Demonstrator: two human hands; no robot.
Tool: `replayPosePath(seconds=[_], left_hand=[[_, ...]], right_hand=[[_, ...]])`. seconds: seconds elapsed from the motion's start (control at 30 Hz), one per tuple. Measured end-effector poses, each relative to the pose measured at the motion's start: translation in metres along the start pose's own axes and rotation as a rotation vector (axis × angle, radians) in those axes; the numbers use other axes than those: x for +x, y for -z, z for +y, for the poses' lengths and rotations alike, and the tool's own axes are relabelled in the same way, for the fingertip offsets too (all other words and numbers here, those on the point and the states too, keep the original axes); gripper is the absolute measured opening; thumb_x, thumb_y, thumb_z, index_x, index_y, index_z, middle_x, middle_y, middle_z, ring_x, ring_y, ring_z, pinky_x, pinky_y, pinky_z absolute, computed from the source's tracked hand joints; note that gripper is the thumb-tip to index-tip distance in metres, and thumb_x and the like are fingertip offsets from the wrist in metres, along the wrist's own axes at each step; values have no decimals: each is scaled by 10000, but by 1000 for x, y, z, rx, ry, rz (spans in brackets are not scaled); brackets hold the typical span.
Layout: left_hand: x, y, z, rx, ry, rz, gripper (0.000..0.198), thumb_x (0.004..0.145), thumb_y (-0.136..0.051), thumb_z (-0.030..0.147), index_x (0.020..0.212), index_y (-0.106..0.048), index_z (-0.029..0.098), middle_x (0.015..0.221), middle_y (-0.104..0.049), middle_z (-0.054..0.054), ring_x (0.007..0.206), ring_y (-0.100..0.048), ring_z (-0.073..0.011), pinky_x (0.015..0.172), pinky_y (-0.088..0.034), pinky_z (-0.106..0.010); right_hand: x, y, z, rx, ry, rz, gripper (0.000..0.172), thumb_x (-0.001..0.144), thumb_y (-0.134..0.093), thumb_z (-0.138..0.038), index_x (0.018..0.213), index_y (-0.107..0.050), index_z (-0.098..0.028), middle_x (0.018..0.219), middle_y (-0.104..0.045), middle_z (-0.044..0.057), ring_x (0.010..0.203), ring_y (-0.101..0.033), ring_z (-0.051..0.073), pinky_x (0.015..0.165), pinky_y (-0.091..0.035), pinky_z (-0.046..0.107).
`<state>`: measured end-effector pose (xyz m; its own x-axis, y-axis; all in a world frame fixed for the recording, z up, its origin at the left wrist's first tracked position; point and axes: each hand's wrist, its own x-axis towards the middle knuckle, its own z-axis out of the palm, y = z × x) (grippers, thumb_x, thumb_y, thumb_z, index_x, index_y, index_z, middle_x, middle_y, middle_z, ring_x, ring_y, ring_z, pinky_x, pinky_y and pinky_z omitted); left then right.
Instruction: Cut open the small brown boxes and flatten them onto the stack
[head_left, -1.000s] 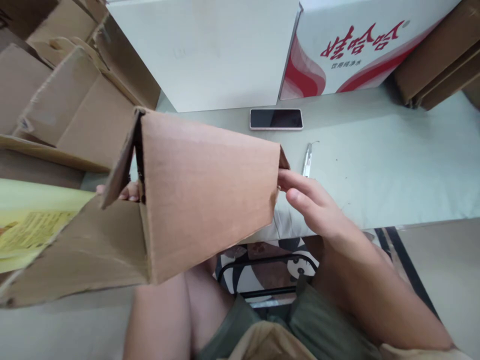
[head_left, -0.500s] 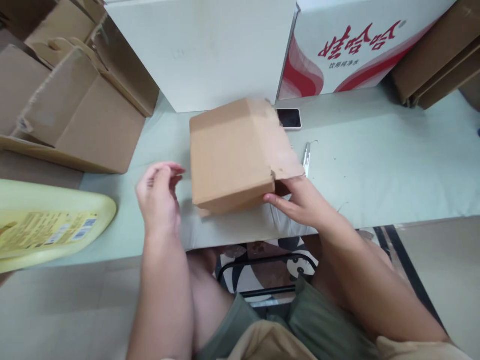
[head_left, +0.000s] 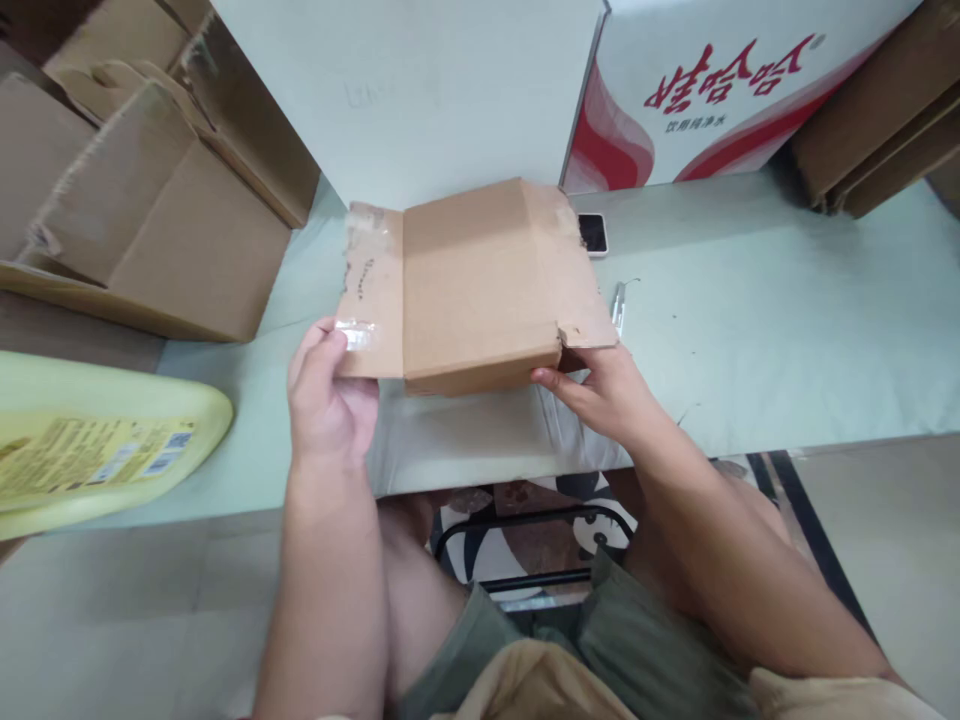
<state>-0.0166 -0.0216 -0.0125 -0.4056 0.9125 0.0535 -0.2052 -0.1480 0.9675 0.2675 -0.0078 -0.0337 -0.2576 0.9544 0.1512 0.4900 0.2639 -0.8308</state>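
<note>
A brown cardboard box [head_left: 472, 280] is in front of me at the middle of the head view, with torn-edged flaps spread out to its left and right. My left hand [head_left: 330, 390] pinches the lower corner of the left flap [head_left: 371, 290], which carries handwriting and bits of clear tape. At the box's near right corner my right hand [head_left: 600, 395] grips it, thumb along the front and the other fingers hidden under the right flap [head_left: 570, 265].
A phone [head_left: 593, 235] and a slim cutter-like tool [head_left: 618, 310] lie right of the box. Behind stand a white carton [head_left: 450, 90] and a red-and-white carton [head_left: 690, 120]. Open cardboard boxes [head_left: 202, 230] and a yellow bottle [head_left: 112, 440] are on the left; more cardboard [head_left: 862, 120] is at right.
The left flap has swung out to the left, and my left hand, empty before, now holds its corner. The box has shifted slightly right and away from me, still in my right hand.
</note>
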Motion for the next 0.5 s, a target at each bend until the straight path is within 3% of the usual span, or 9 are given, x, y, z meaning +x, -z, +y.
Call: replayPosePath(seconds=[0.1,0.17,0.27,0.37,0.43,0.5], left_hand=[[-4,-10,4,-171,72,-88,338,677,-888,464,884,-699,274,995,-744,-20,929,-691,-203,705,-573,-275],[-6,-11,-2,-125,141,-179,442,629,-915,537,950,-717,307,1182,-756,-22,1117,-703,-260,801,-622,-331],[-6,-4,-17,11,153,-190,544,600,-923,606,1027,-739,322,1265,-753,-55,1314,-657,-352,995,-628,-472],[-3,2,-26,100,94,-164,570,628,-903,668,1041,-744,309,1199,-771,-93,1348,-651,-381,1121,-570,-543],[-1,2,-26,126,17,-142,578,608,-918,683,1011,-743,307,1172,-780,-90,1332,-670,-367,1149,-552,-527],[1,-1,-22,148,-56,-86,582,589,-943,662,988,-750,285,1138,-791,-86,1271,-709,-339,1108,-580,-478]], right_hand=[[-1,-4,0,13,-1,-37,597,934,-646,-696,1209,-764,-179,1196,-768,178,1095,-733,346,921,-627,496],[-2,-6,-2,46,39,-47,671,936,-618,-746,1292,-741,-191,1260,-758,177,1178,-720,352,1000,-615,513],[-2,-7,-5,71,73,-19,730,924,-598,-796,1351,-710,-215,1275,-755,167,1249,-699,354,1094,-579,531],[0,-7,-4,73,-1,-6,818,875,-598,-865,1330,-692,-192,1216,-758,186,1129,-731,376,993,-608,570],[1,-6,-4,69,-63,31,881,816,-630,-905,1316,-669,-182,1186,-752,191,1029,-737,368,884,-623,550],[1,-5,-6,58,-71,142,917,756,-687,-915,1323,-639,-196,1215,-734,183,1049,-719,358,857,-614,505]])
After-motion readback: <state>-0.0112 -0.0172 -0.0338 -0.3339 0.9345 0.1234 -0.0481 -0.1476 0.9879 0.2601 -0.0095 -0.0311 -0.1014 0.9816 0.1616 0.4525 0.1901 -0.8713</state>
